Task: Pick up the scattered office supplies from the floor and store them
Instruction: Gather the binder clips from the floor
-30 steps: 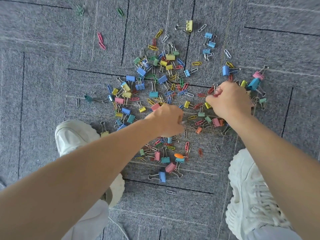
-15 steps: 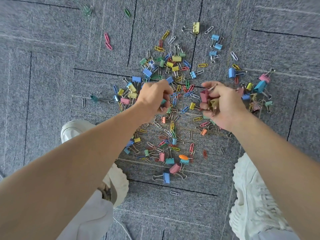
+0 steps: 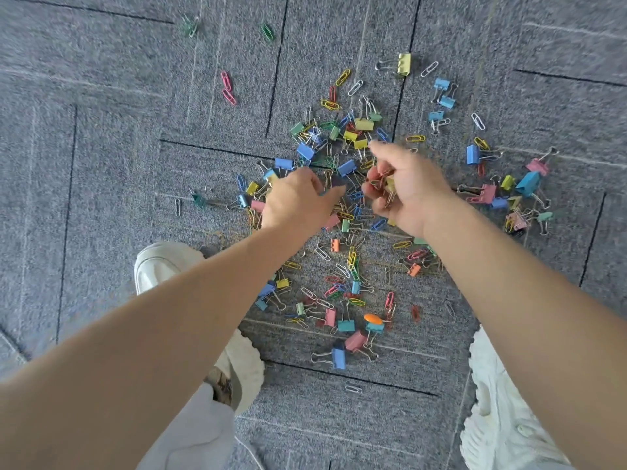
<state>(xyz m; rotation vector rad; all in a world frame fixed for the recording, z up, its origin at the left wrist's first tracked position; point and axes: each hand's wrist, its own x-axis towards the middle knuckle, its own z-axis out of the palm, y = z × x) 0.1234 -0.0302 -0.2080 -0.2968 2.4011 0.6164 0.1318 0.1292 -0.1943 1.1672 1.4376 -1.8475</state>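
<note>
Several coloured binder clips and paper clips point(image 3: 342, 276) lie scattered over the grey carpet point(image 3: 101, 164). My right hand point(image 3: 407, 188) hovers over the middle of the heap, its fingers curled round a small bunch of clips. My left hand point(image 3: 298, 201) is just left of it, fingers curled down and pinching among the clips beside a blue binder clip point(image 3: 346, 167). What it grips is hidden under the fingers. A yellow binder clip point(image 3: 403, 64) lies apart at the top, and a blue one point(image 3: 337, 357) nearest to me.
My white shoes stand on either side of the heap, the left shoe point(image 3: 159, 266) and the right shoe point(image 3: 502, 418). Stray paper clips lie far out: pink ones point(image 3: 227, 88), green ones point(image 3: 266, 31). No container is in view.
Both hands have moved up and toward each other over the heap. The right hand, fist-like a second ago, now shows a bunch of clips in its curled fingers.
</note>
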